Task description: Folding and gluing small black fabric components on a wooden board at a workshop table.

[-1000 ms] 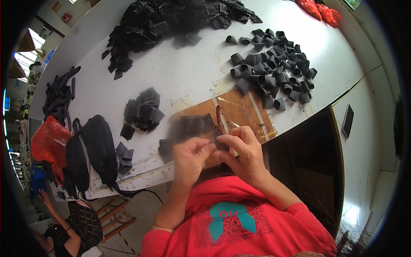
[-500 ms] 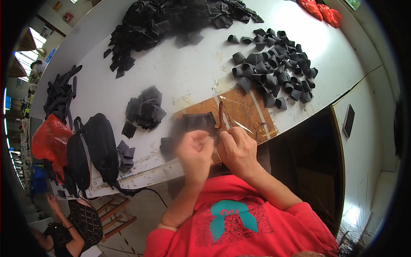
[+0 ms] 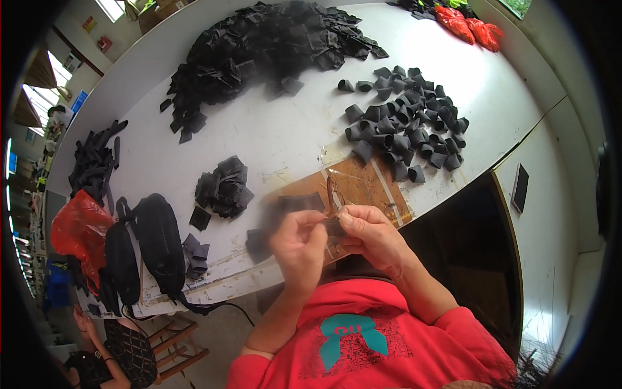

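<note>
"What colour is the held piece [image 3: 334, 227]?"

"Dark, almost black; the curled pieces [image 3: 387, 124] look charcoal grey."

"And the surface [image 3: 278, 129]?"

"White, and the board [image 3: 364, 176] is brown with pale stripes."

"The shirt [image 3: 421, 334]?"

"Red, with a teal and dark print."

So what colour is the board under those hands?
Brown; the board shows best in the head view.

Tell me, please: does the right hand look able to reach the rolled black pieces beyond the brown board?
Probably yes: the nearest rolled pieces lie just past the flat board, which leaves the way free. But the right hand seems to hold a dark piece.
</note>
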A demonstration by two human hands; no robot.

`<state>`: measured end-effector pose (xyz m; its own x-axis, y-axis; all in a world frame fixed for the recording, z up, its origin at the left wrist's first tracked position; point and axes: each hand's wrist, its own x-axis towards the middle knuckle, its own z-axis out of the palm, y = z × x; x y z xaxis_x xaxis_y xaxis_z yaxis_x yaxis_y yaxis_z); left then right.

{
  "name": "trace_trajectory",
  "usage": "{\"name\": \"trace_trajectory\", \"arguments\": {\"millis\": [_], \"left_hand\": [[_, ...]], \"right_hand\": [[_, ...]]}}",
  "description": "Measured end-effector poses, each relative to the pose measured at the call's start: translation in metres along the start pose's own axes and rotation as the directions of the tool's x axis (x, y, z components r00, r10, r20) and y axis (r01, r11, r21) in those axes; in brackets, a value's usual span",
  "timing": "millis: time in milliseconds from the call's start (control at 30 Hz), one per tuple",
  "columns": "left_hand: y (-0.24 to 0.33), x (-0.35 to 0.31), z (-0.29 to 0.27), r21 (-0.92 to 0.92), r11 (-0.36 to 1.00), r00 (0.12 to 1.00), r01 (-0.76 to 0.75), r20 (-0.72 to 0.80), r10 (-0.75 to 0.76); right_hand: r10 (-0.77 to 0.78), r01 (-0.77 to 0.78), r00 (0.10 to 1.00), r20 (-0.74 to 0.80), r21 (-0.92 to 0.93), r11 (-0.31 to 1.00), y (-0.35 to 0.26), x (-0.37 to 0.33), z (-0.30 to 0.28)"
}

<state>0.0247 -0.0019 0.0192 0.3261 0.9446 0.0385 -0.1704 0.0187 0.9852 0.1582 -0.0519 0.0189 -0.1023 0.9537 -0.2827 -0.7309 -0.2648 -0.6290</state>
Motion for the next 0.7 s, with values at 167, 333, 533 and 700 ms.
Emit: {"name": "trace_trajectory", "arguments": {"millis": [167, 333, 533, 700], "left_hand": [[0.046, 0.019, -0.002, -0.656, 0.608, 0.894, 0.446, 0.36, -0.268], [0.044, 0.04, -0.008, -0.723, 0.442, 0.846, 0.531, 0.423, -0.325], [0.01, 0.041, -0.008, -0.712, 0.519, 0.877, 0.473, 0.436, -0.201], [0.031, 0.048, -0.006, -0.768, 0.312, 0.829, 0.56, 0.52, -0.207]], "right_hand": [[-0.226, 0.281, 0.958, 0.178, -0.413, 0.866, -0.056, 0.0, 0.046], [-0.192, 0.237, 0.971, 0.143, -0.454, 0.859, -0.071, 0.029, 0.041], [-0.111, 0.161, 0.98, 0.168, -0.322, 0.933, -0.051, 0.04, 0.015], [-0.091, 0.154, 0.971, 0.22, -0.289, 0.945, -0.068, 0.04, 0.028]]}}
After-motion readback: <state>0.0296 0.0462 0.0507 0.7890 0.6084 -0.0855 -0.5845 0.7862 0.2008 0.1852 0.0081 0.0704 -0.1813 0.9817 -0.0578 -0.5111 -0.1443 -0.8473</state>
